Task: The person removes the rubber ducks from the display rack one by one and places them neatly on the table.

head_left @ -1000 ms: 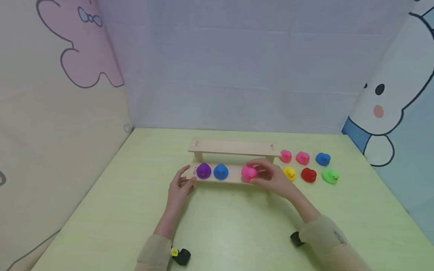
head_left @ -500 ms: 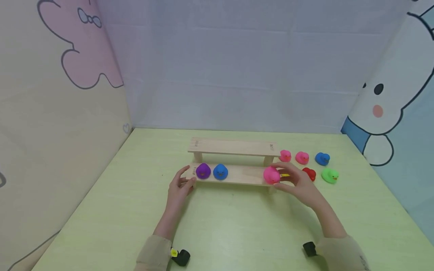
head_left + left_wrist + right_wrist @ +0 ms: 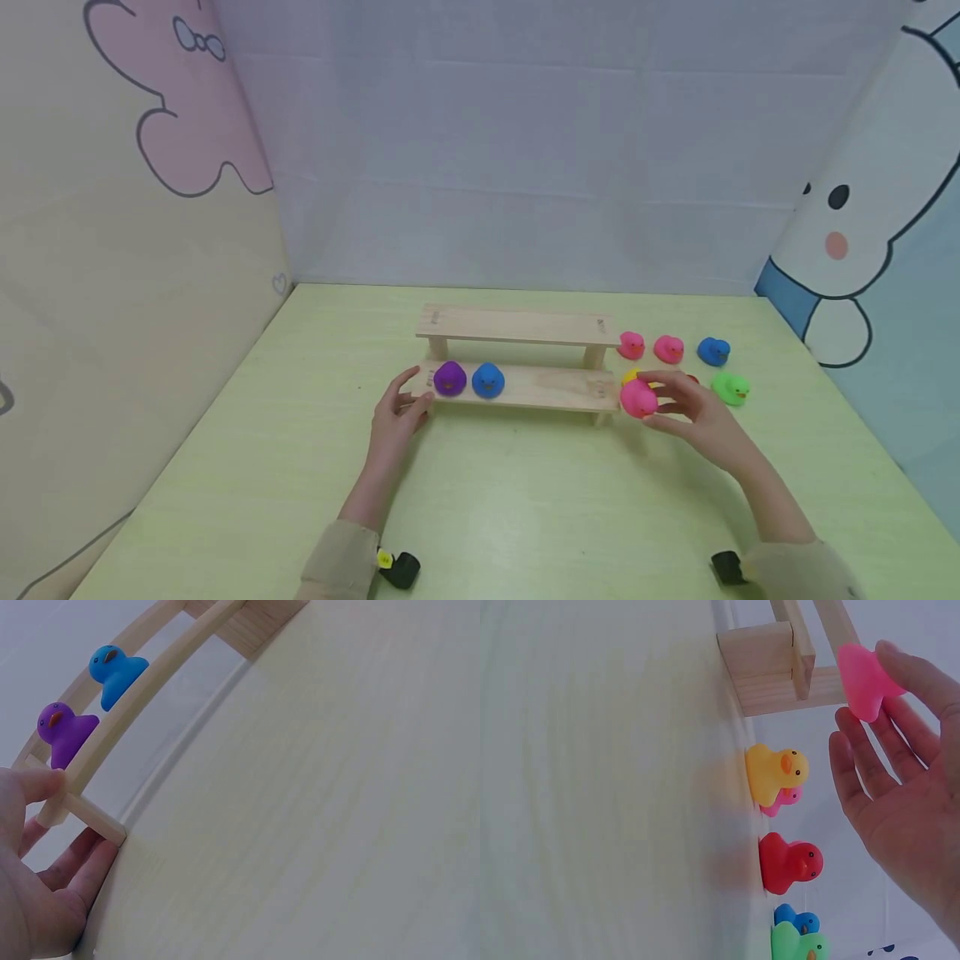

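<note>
A two-tier wooden shelf [image 3: 540,390] stands mid-table. On its lower plank, toward the left end, sit a purple rubber duck [image 3: 450,378] and a blue rubber duck [image 3: 488,380]. My left hand [image 3: 394,417] grips that left end; in the left wrist view its thumb [image 3: 43,784] lies on the plank's end and fingers reach the leg below. Off the shelf's right end, my right hand [image 3: 693,417] pinches a pink rubber duck [image 3: 638,399] between thumb and fingers. The right wrist view shows this pink duck [image 3: 864,681] raised above the table.
Right of the shelf, a yellow duck [image 3: 772,774] and a red duck [image 3: 787,862] stand partly behind my right hand in the head view. Around them are a green duck [image 3: 730,388], another blue duck [image 3: 713,352] and two more pink ducks [image 3: 668,349].
My right hand has carried the pink duck rightward, from over the lower plank to beyond the shelf's right end. My left hand and the other ducks stay put.
</note>
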`<action>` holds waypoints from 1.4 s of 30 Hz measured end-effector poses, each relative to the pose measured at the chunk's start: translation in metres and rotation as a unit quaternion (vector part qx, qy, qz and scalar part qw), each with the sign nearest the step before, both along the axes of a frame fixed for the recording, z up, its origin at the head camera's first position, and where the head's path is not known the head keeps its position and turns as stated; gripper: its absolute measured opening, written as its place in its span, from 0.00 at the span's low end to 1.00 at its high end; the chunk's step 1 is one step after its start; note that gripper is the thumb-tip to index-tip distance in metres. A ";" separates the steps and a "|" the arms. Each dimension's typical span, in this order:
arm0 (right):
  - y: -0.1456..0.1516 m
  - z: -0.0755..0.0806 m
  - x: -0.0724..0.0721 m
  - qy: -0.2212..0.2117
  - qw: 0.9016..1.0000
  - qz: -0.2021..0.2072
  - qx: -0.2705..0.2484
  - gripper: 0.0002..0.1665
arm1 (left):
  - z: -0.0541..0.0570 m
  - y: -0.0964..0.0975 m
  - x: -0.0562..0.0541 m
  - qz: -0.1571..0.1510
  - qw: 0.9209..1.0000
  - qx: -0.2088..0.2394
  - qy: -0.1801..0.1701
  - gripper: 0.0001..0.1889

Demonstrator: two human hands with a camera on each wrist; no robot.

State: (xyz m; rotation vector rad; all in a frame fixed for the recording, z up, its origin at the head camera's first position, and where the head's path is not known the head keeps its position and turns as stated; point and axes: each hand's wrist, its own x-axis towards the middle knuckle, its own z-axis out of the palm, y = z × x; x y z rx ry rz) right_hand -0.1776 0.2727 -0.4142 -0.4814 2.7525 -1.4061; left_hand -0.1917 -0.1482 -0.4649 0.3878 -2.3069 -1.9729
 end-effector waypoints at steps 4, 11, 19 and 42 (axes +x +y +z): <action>0.010 -0.006 0.001 -0.011 1.000 -0.001 0.012 0.35 | -0.001 0.000 -0.001 0.001 1.000 -0.003 0.000 0.28; 0.024 -0.014 0.000 -0.072 0.997 0.010 0.006 0.36 | 0.000 0.000 -0.001 -0.001 1.000 -0.002 0.001 0.28; 0.029 -0.024 -0.001 -0.161 0.986 0.012 0.031 0.37 | -0.002 -0.001 -0.001 0.002 1.000 -0.004 0.000 0.28; 0.036 -0.036 -0.008 -0.178 0.982 0.045 0.048 0.38 | 0.002 0.000 0.002 -0.002 1.000 0.008 0.015 0.29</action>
